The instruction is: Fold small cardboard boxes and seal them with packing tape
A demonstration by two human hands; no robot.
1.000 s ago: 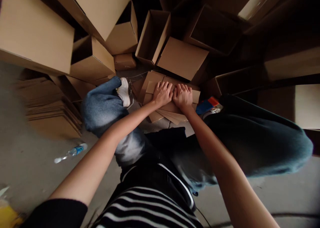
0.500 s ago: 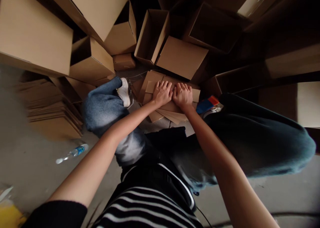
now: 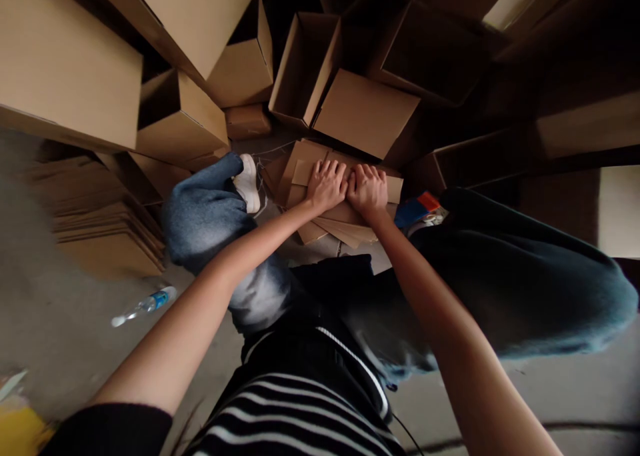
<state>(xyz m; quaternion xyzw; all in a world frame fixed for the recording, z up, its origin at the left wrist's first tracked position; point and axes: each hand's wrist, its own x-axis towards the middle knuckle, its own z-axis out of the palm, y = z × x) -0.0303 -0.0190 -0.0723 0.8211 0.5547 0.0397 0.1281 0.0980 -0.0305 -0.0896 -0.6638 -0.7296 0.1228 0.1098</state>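
Cardboard strip (image 3: pixel 302 173): laid directly under the grip, its long axis running side to side, across the line of the forearms; one end is left exposed past each hand, so neither hand can be called nearer.
Left hand (image 3: pixel 327 187): placed on the strip's left half, fingers bent over it.
Right hand (image 3: pixel 369 188): placed just beside, on the right half, fingers likewise bent.
Grip: contact is made by both hands; whether the strip is pinched or only pressed cannot be told, the fingertips being hidden.
Cardboard sheets (image 3: pixel 345 237): stacked flat beneath the grip, edges fanned toward the body.
Open carton (image 3: pixel 326 73): stood beyond the grip.
White shoe (image 3: pixel 247 184): planted left of the grip, apart from it.
Blue-and-orange item (image 3: pixel 418 211): seen near, to the right.
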